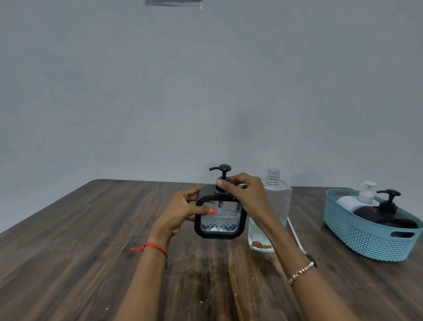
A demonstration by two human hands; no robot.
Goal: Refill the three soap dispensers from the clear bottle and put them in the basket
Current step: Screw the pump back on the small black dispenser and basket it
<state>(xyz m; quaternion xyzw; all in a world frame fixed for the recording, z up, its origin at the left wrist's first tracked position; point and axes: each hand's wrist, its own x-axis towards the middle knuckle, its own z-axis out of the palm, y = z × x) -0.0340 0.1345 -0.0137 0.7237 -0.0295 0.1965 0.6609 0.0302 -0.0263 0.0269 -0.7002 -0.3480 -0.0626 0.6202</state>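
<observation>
A plain indoor room, kind unclear — only a dark wooden table (91, 252) against a bare grey wall (160, 91).

A black-framed dispenser (220, 212) is showing a clear, diamond-patterned window. A teal basket (364, 240) with a woven lattice pattern is sitting at the right, holding a white dispenser (357, 199) and a black one (386, 216). The dark brown table (91, 240) is showing wood grain.

Right hand (242, 194) covers the pump collar of the square dispenser (219, 217); whether the collar is seated cannot be determined. Left hand (183, 210) hides the dispenser's left side. The right forearm masks part of the clear bottle (278, 201). In the basket (366, 238), the lower bodies of the white dispenser (357, 199) and black dispenser (384, 215) sit behind the wall. A white strip (295, 233) behind the forearm is unidentifiable. A grey object (174, 2) is cut off at the top edge. The tabletop (80, 252) runs out of frame on three sides.
</observation>
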